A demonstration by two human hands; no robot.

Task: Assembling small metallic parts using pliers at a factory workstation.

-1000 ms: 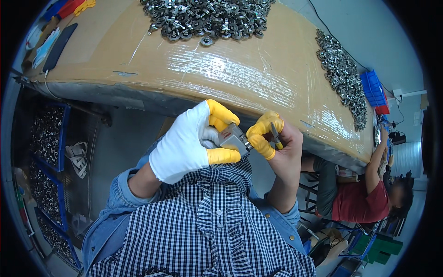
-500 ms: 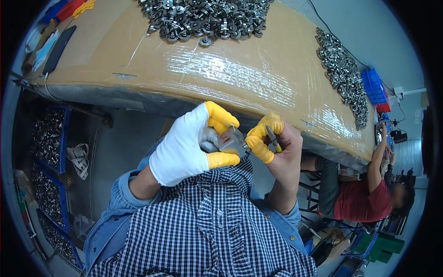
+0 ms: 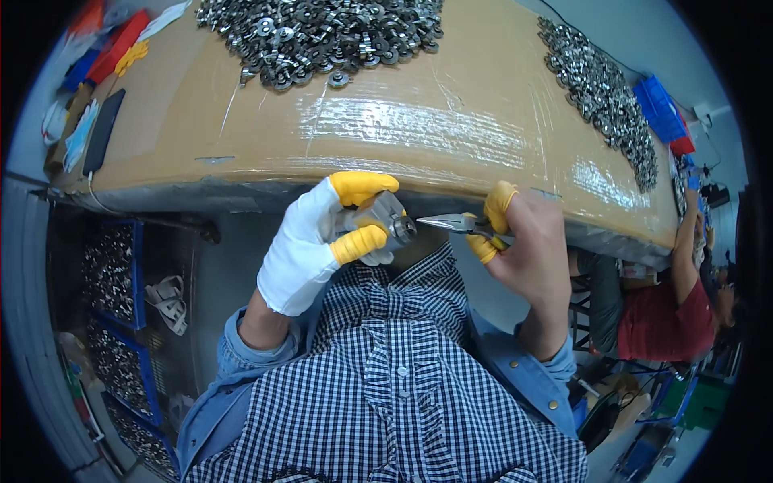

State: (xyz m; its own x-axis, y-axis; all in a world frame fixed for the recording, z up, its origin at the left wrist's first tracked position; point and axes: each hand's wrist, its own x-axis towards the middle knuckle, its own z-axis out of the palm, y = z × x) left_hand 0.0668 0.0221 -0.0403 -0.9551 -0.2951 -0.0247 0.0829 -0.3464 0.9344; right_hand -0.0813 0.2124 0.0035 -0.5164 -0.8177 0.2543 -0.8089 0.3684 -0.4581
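My left hand [image 3: 299, 253], in a white glove with yellow-covered thumb and finger, is closed round a small grey metal part [image 3: 403, 229] with a round, wheel-like end. More grey metal shows behind it between the fingers, partly hidden. My right hand [image 3: 533, 241], its thumb and finger wrapped in yellow, grips needle-nose pliers [image 3: 441, 223]. The pliers' tips point left, a short way from the round end of the part. Both hands are above my lap, just before the table's near edge.
A wrapped brown table [image 3: 241, 145] carries a large heap of metal parts [image 3: 322, 40] and a second heap [image 3: 600, 97] at right. Blue crates [image 3: 138, 274] of parts stand low at left. A person in red [image 3: 668, 322] sits at right, near a blue bin [image 3: 660, 109].
The pliers have swung from lying folded back in my right hand to pointing left at the part. My right hand has moved right, away from the left one.
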